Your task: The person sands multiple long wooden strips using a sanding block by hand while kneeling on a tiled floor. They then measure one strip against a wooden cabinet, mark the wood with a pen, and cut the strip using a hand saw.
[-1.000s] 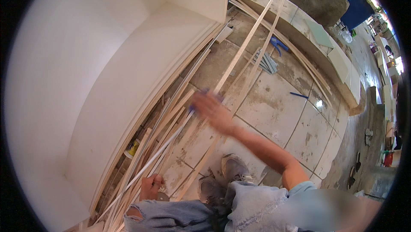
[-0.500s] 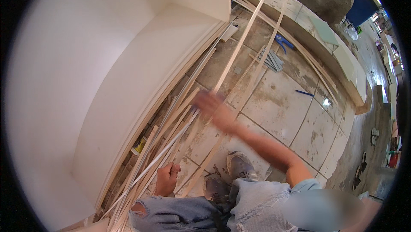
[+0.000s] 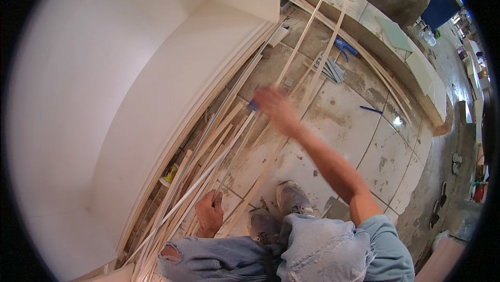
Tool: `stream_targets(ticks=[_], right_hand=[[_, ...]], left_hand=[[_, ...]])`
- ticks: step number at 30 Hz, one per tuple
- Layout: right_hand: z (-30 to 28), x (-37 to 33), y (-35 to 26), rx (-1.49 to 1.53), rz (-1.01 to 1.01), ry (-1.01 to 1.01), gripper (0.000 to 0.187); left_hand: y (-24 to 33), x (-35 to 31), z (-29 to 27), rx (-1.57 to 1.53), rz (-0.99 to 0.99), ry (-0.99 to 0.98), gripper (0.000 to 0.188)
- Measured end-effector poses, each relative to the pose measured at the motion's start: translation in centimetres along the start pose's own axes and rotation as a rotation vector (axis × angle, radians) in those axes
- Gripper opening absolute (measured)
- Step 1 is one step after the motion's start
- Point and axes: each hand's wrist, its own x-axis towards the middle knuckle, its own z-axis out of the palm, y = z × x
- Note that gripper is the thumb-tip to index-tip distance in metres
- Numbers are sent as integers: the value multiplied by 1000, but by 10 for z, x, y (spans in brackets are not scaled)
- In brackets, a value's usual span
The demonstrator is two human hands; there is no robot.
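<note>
My left hand (image 3: pixel 209 213) is closed in front of my left knee, around what looks like the near end of a thin wooden strip (image 3: pixel 303 37). That strip slants away to the far right. Farther along it, my right hand (image 3: pixel 273 106) reaches out, slightly blurred, with its fingers curled over the strip. A small dark blue piece (image 3: pixel 252 105) shows at the fingers' left edge; its kind is not clear. A second long wooden strip (image 3: pixel 333 37) lies close by on the right. Beside my left hand run a white strip (image 3: pixel 208 170) and several loose wooden strips (image 3: pixel 224 126).
A large white panelled box (image 3: pixel 172 89) fills the left side. On the tiled floor (image 3: pixel 344 120) are a blue spring clamp (image 3: pixel 345 48), a stack of grey strips (image 3: pixel 329 68) and a blue pen (image 3: pixel 371 109). A yellow tub (image 3: pixel 169 174) sits by the box.
My right hand has moved farther away along the strip with the blue piece. My left hand has shifted slightly right and has turned a little.
</note>
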Motion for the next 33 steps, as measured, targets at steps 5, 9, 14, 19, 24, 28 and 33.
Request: stream_targets(ticks=[5,9,14,19,24,28,33], right_hand=[[24,-63,-138,382,-306,-292,57],[-7,-26,-3,82,-157,-116,49],[-38,17,105,-102,-4,21,36],[19,-47,-89,164,-110,-241,49],[27,-88,-137,302,-314,-280,53],[-40,-14,38,-130,47,-285,52],[1,-27,-29,159,-6,-140,55]], left_hand=[[-2,-4,-4,-70,-49,-105,28],[3,-13,-9,-167,-159,-179,23],[6,-19,-7,-256,-55,-14,25],[-2,-9,-10,-154,-27,44,25],[6,-20,-11,-163,-173,-137,24],[6,-23,-3,-131,-62,-21,23],[10,-6,-4,-77,-101,62,22]])
